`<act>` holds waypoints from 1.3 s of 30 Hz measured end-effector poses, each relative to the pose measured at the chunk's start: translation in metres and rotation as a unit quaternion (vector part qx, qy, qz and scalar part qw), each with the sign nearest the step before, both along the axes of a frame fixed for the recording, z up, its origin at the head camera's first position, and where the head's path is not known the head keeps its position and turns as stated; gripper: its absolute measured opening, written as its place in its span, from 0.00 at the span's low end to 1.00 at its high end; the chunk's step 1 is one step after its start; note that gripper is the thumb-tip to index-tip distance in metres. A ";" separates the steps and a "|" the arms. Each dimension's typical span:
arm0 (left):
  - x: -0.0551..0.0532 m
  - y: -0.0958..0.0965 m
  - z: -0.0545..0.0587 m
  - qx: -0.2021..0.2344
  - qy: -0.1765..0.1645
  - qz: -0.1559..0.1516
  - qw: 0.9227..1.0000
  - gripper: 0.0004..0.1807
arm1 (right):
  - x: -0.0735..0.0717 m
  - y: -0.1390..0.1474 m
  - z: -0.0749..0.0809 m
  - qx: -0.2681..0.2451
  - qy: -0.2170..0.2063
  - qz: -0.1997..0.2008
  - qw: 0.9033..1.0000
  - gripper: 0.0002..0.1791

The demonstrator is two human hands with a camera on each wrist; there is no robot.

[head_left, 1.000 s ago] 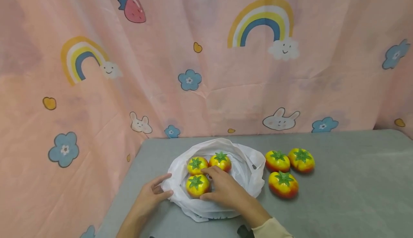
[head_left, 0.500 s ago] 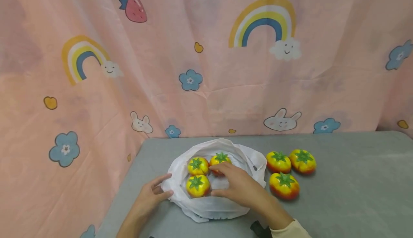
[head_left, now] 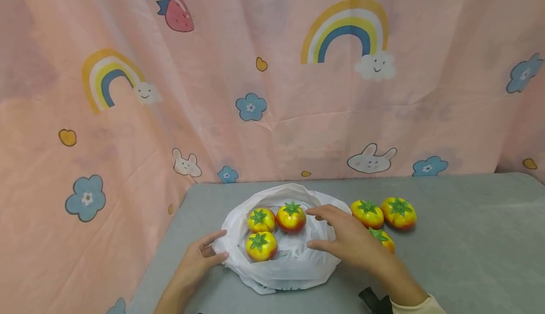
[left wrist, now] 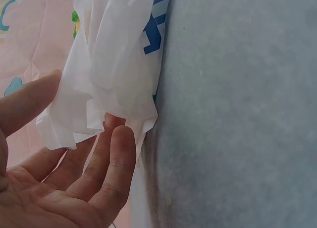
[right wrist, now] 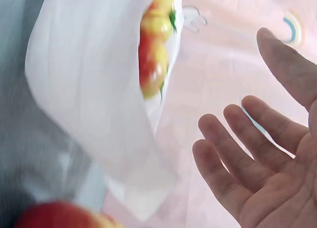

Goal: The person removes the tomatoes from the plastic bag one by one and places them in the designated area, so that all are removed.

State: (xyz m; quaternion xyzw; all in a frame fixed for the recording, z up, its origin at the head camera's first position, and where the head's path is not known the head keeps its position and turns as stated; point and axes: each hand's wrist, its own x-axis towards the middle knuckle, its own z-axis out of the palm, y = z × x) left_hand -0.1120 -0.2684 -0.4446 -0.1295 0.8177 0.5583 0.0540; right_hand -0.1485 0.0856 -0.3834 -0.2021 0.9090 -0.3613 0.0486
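A white plastic bag [head_left: 294, 274] lies with its mouth spread wide on the grey table. Inside sit three yellow-red toy persimmons with green leafy tops: a front one [head_left: 261, 248], a back left one [head_left: 261, 221] and a back right one [head_left: 291, 218]. My left hand [head_left: 199, 256] rests against the bag's left side, fingers and thumb apart and loosely bent; in the left wrist view its fingertips touch the plastic. Over the bag's right edge hovers my right hand [head_left: 347, 236], fingers spread and nothing in them. The right wrist view shows its bare palm [right wrist: 282, 193].
To the right of the bag are three more toy persimmons: a left one [head_left: 367, 213], a right one [head_left: 399, 213] and a front one [head_left: 384, 241], partly hidden by my right hand. A pink patterned curtain [head_left: 294, 129] hangs behind the table [head_left: 468, 257].
My right hand has let go of the front persimmon in the bag and moved right, away from the fruit, to the bag's right edge. The left hand has stayed in place.
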 end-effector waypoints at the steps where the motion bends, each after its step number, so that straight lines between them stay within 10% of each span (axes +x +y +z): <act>1: 0.001 0.000 0.000 0.000 -0.001 0.000 1.000 0.33 | 0.000 0.004 0.000 0.004 0.005 -0.004 1.000 0.36; 9: 0.002 0.000 -0.002 -0.009 -0.004 0.004 1.000 0.33 | -0.004 0.036 -0.002 0.032 0.071 -0.025 0.997 0.36; 39: 0.001 0.000 0.001 -0.015 -0.014 0.004 1.000 0.33 | -0.048 0.155 -0.046 0.094 0.036 -0.097 0.990 0.50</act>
